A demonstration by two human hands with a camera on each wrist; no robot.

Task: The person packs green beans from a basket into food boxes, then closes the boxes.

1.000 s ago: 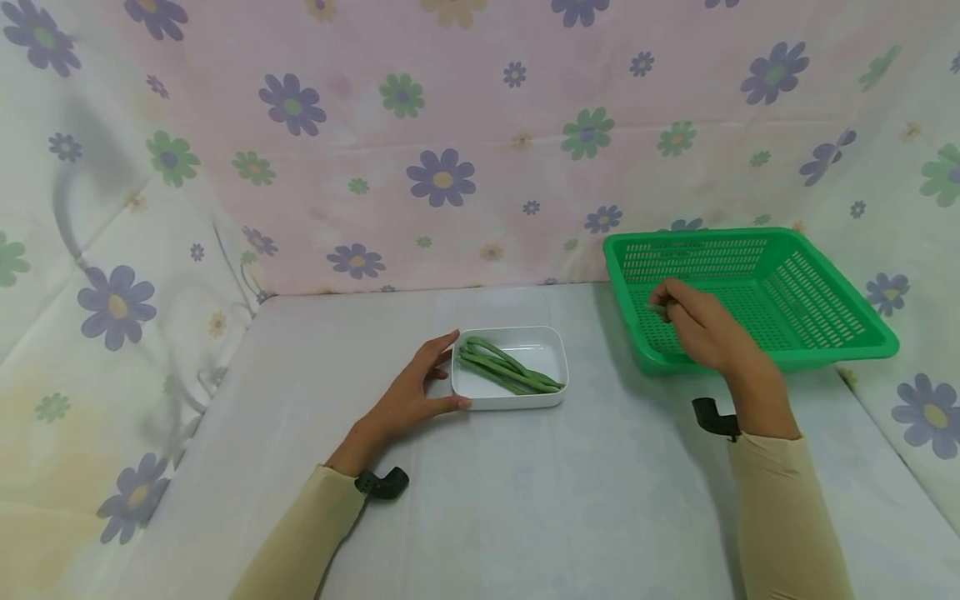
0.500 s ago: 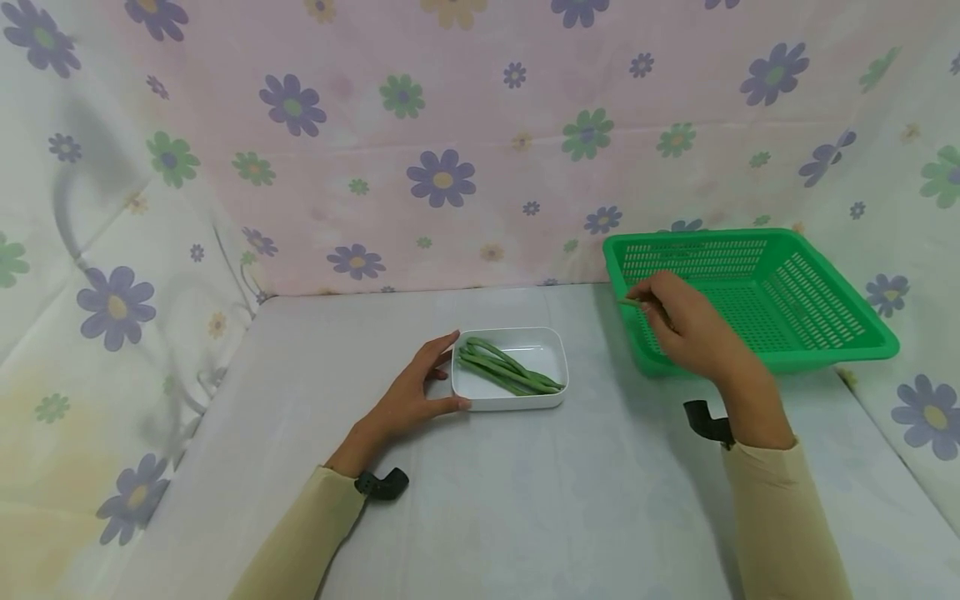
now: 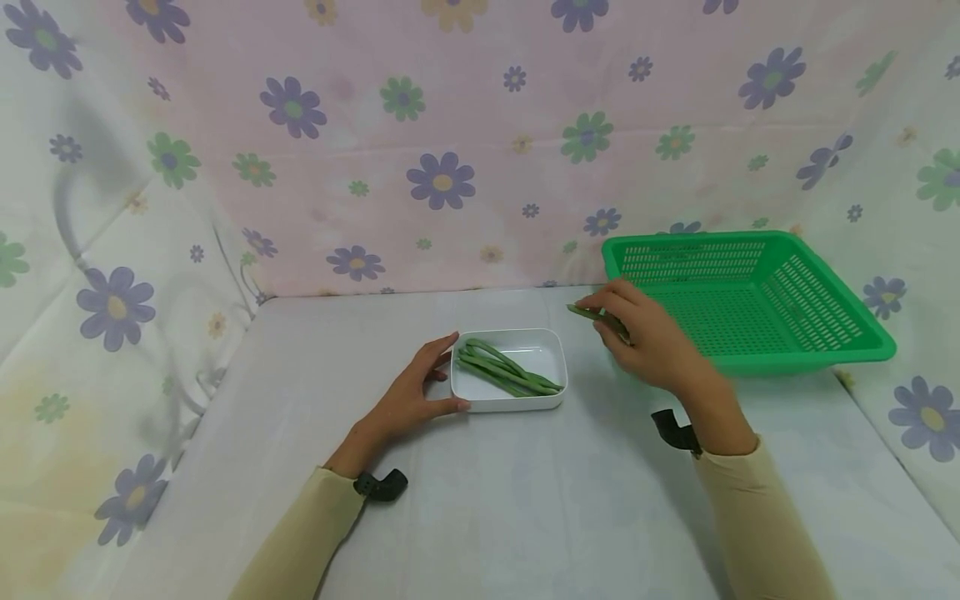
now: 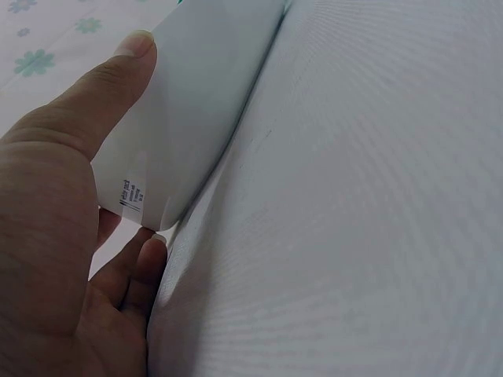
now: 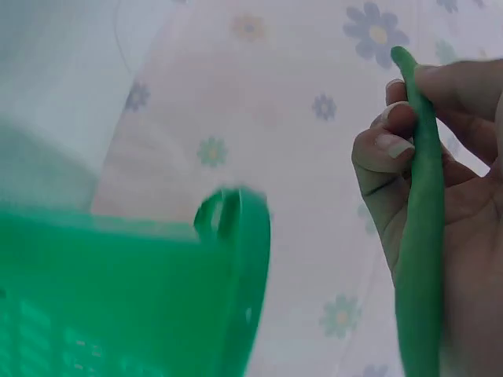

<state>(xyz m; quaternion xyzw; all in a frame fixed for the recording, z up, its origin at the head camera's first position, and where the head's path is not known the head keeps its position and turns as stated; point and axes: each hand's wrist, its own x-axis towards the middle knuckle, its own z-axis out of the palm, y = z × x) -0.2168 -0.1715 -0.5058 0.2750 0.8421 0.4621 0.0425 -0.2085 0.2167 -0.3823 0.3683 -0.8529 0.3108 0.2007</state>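
Note:
A white rectangular dish [image 3: 510, 404] sits mid-table with several green beans [image 3: 498, 364] lying slantwise in it. My left hand [image 3: 411, 396] grips the dish's left end, thumb at the near corner and fingers round the far one; the left wrist view shows the thumb [image 4: 118, 86] along its side wall. Between the thumb and fingers of my right hand [image 3: 645, 337] is pinched one green bean [image 5: 423, 204]. That hand is in the air between the dish and the green basket [image 3: 750, 362], near the basket's left side.
The slotted plastic basket stands at the back right of the white-covered table [image 3: 480, 500]. A flowered cloth [image 3: 450, 108] hangs behind the table and at both sides. Each wrist wears a black camera mount.
My right hand has moved left, out from over the basket, bringing a green bean with it. My left hand and the dish have stayed in place.

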